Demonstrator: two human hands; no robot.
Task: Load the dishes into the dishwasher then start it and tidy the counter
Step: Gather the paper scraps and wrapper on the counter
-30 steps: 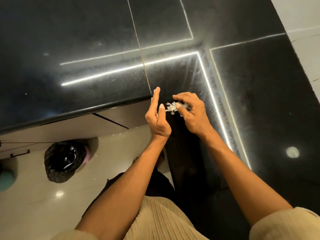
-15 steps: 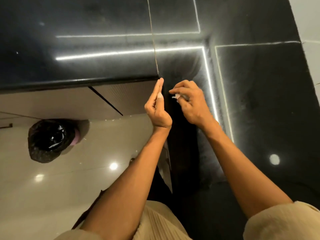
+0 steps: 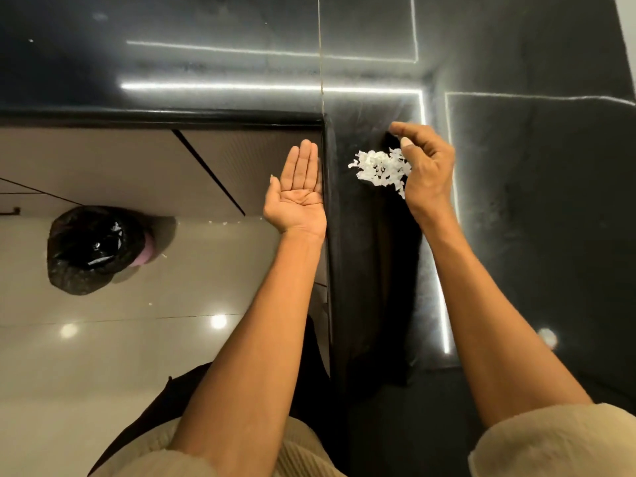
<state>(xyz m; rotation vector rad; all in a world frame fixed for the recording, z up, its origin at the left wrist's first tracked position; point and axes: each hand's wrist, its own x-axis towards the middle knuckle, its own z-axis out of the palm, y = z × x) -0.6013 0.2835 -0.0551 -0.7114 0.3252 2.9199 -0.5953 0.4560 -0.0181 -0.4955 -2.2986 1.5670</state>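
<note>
Black counter (image 3: 516, 235) — left hand (image 3: 297, 191) flat-palmed, right hand (image 3: 426, 166) loosely cupped beside white scraps (image 3: 378, 170).

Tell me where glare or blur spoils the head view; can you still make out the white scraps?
Head view: bright strip-light reflections streak the glossy black stone counter, and round lamp glare dots the pale floor tiles. The pile of small white paper scraps is slightly soft but readable, beside the right hand. The left hand lies palm up, sharp. Wide-angle bending curves the edges.

My left hand (image 3: 298, 194) lies palm-up at the counter (image 3: 206, 74) edge. My right hand (image 3: 426, 166), fingers curled, touches white scraps (image 3: 378, 170).
</note>
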